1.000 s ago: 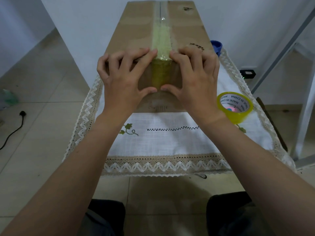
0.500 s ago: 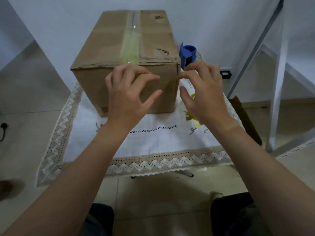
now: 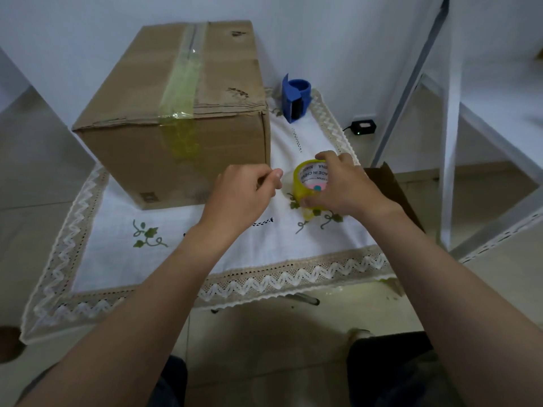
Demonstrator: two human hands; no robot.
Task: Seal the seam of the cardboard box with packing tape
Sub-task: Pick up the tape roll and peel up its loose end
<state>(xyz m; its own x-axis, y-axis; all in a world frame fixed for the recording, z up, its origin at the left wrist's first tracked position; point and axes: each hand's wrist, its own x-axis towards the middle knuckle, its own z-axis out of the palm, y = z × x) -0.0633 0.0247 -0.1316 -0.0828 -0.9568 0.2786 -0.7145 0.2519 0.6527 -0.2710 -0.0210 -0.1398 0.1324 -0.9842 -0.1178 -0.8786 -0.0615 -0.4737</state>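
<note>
Both hands have left the cardboard box [image 3: 176, 113] since a second ago, when they pressed the tape down over its near top edge; they are now lower and to the right, at the roll of yellow packing tape [image 3: 310, 183]. The right hand [image 3: 343, 183] is wrapped around the roll, fingers over its far rim and thumb against its near side, so the roll is firmly held just above the white embroidered tablecloth [image 3: 235, 245]. The left hand [image 3: 244, 192] sits just left of the roll with thumb and forefinger pinched together at the roll's left side; whether they actually have the free end of the tape between them cannot be told. The box stands on the far left part of the cloth, well apart from both hands. A strip of yellowish tape [image 3: 180, 92] runs along its top seam and folds down over the near face. Beyond the roll, near the far right corner of the cloth, stands a blue tape dispenser [image 3: 295, 98]. A small black device [image 3: 363, 126] with a green light lies on the floor further right.
</note>
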